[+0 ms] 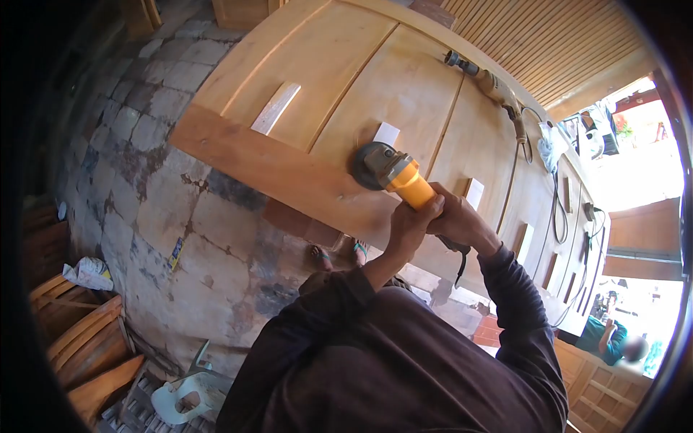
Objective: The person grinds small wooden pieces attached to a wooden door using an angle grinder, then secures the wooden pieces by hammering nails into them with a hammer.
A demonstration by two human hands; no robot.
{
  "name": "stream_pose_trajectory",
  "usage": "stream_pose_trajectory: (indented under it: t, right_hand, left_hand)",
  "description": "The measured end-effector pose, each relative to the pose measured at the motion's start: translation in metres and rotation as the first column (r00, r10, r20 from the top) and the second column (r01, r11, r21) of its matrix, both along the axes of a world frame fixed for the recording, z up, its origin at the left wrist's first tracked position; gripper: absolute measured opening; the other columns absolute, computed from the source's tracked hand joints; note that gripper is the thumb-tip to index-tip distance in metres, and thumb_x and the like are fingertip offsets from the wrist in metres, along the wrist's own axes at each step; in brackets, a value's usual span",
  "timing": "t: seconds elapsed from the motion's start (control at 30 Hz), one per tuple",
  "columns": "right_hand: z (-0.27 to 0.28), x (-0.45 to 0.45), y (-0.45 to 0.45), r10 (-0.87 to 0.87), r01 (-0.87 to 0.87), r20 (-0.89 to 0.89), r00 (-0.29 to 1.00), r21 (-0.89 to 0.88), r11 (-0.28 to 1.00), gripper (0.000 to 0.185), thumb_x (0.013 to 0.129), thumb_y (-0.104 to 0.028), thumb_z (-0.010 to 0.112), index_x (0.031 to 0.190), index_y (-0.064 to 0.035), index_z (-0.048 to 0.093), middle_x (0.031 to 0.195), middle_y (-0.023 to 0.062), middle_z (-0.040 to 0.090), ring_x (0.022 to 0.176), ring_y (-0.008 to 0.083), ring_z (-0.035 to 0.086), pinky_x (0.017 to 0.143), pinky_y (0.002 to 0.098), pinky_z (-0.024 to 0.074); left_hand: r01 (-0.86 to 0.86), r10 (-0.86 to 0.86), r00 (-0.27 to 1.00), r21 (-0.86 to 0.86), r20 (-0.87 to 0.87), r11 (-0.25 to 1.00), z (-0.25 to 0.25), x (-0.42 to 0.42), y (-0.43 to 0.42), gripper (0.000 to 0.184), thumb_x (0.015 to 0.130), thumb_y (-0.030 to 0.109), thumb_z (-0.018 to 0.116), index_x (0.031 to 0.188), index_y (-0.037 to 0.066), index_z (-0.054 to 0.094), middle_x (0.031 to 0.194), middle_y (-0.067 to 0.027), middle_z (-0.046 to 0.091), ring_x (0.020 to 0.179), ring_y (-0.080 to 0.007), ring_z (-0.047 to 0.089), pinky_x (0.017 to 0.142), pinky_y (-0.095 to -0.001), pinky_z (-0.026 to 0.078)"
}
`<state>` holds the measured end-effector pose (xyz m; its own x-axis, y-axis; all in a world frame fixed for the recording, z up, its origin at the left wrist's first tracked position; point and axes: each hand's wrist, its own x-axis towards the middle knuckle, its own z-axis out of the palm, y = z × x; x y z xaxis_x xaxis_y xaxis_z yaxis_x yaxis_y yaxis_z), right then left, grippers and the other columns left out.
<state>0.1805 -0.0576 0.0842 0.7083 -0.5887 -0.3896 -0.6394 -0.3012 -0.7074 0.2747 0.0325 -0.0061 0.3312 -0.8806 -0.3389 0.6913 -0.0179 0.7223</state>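
Note:
A yellow and grey angle grinder (408,182) is held over the near edge of a large wooden panel (317,169), its dark disc at the edge. My left hand (411,227) wraps round the yellow body from the near side. My right hand (462,219) grips the rear of the body, close against my left hand. A dark cord hangs down below the hands. Just beyond the grinder's head lies a small pale wood block (386,134). Another pale strip (276,108) rests on the panel further left.
A second power tool (497,92) with a cord lies on the panel's far side, near a plastic bag (551,144). Several wood blocks line the near edge. A pale plastic chair (189,398) stands lower left. A person in green (603,339) is at far right.

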Motion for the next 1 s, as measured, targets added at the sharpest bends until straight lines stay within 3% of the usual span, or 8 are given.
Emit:
stream_pose_trajectory:
  t: [0.13,0.33,0.53,1.0]
  right_hand:
    - [-0.003,0.004,-0.018,0.001,-0.001,-0.020,1.000,-0.004,1.000,0.070,0.080,-0.019,0.087,0.142,-0.0088,0.056,0.111,0.0201,0.075,0.106,0.0347,0.075,0.092,0.0422,0.0574]
    - [0.002,0.005,-0.022,0.052,-0.052,-0.002,0.999,0.019,0.998,0.069,0.082,-0.018,0.086,0.142,-0.0091,0.055,0.112,0.0206,0.075,0.108,0.0359,0.075,0.094,0.0431,0.0572]
    - [-0.003,0.004,-0.028,0.058,-0.058,-0.008,0.998,0.009,0.998,0.066,0.084,-0.020,0.085,0.142,-0.0092,0.054,0.111,0.0202,0.075,0.108,0.0359,0.075,0.093,0.0424,0.0571]
    - [-0.004,0.008,-0.029,0.122,-0.124,0.041,0.992,0.028,0.992,0.065,0.085,-0.024,0.086,0.140,-0.0083,0.054,0.108,0.0184,0.076,0.105,0.0323,0.075,0.090,0.0406,0.0576]
  left_hand:
    - [0.100,-0.103,0.994,0.067,0.034,0.993,0.006,0.012,-0.017,0.049,0.098,0.034,0.077,0.126,-0.004,0.063,0.114,-0.0086,0.070,0.103,-0.0133,0.069,0.087,-0.0282,0.056]
    - [-0.060,0.062,0.997,0.050,-0.035,0.997,0.006,-0.001,-0.018,0.046,0.097,0.031,0.079,0.124,-0.004,0.065,0.108,-0.0072,0.072,0.097,-0.0120,0.070,0.085,-0.0264,0.057]
    - [-0.020,0.021,1.000,0.094,-0.011,0.995,0.001,0.003,-0.027,0.046,0.097,0.029,0.079,0.124,-0.005,0.065,0.112,-0.0081,0.072,0.100,-0.0131,0.071,0.086,-0.0272,0.058]
    - [-0.122,0.124,0.992,0.102,-0.014,0.987,0.004,0.005,-0.022,0.039,0.099,0.025,0.077,0.122,-0.005,0.067,0.107,-0.0058,0.072,0.098,-0.0114,0.070,0.087,-0.0274,0.057]
